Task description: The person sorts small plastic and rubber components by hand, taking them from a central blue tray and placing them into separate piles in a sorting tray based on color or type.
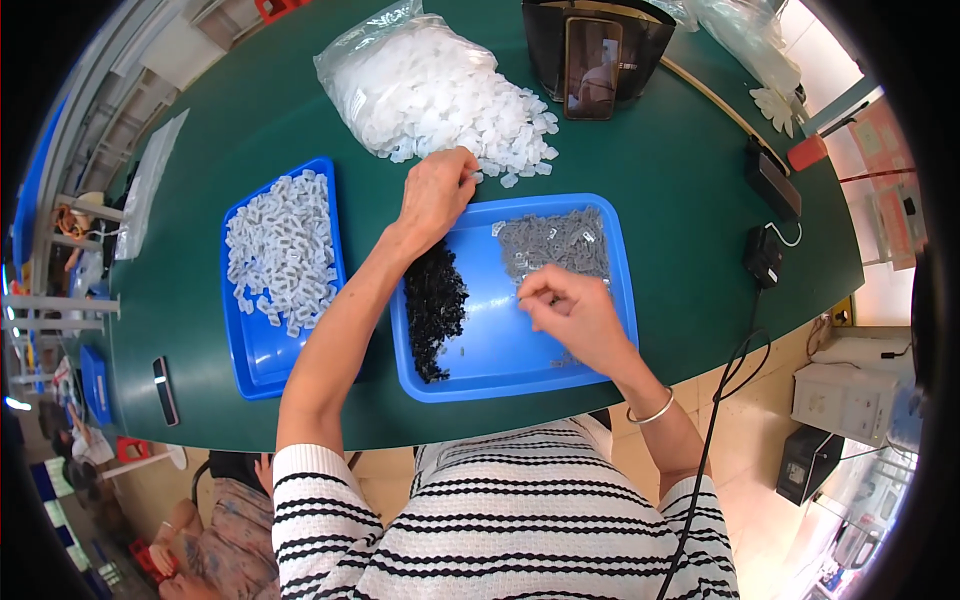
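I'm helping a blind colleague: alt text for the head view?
A person's left hand is at the edge of white plastic pieces spilled from a clear bag; the right hand is over a blue tray of black parts and grey parts. A second blue tray holds pale grey pieces.

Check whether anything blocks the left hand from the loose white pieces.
Nothing visible does: the left hand is at the near edge of the loose white pieces, and the clear bag lies farther back.

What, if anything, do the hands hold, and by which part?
It cannot be told: the left hand and right hand could hide something small.
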{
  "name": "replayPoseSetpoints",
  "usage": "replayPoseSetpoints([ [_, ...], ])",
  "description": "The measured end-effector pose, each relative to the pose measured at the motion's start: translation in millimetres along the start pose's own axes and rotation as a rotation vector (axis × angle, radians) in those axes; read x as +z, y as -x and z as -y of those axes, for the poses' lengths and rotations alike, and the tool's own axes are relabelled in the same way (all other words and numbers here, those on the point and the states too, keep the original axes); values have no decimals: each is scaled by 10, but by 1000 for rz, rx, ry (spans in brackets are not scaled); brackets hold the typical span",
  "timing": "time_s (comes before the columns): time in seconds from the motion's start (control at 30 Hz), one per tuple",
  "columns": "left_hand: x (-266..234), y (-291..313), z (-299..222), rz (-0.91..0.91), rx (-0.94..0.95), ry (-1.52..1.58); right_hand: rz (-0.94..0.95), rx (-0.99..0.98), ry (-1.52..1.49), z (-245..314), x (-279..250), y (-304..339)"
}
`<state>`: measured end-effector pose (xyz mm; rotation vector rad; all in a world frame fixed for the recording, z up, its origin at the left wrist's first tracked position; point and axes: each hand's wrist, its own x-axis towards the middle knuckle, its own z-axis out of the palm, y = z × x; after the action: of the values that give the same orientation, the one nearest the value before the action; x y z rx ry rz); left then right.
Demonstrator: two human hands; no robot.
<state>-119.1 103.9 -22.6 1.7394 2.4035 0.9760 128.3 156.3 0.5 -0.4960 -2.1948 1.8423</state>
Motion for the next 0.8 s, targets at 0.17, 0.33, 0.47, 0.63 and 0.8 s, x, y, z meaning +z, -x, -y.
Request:
replayPoseSetpoints([
  [0.17, -296, 386, -297, -63, -284, 449, -31, 126, -377, 67, -145, -29],
  [0.33, -437, 962, -675, 12, -563, 938, -14, 80, -482, 78, -3, -41],
  [0.47, -367, 1138, -822, -23, -602, 1057, -72, 76, -450, 104, 79, -56],
  [0.63, -252, 1206, -942, -88, -598, 1151, -117, 52, -515, 48, 189, 6],
  [0.8, -160, 1243, -1011, -108, -602, 1151, -183, 28, -534, 51, 303, 32],
])
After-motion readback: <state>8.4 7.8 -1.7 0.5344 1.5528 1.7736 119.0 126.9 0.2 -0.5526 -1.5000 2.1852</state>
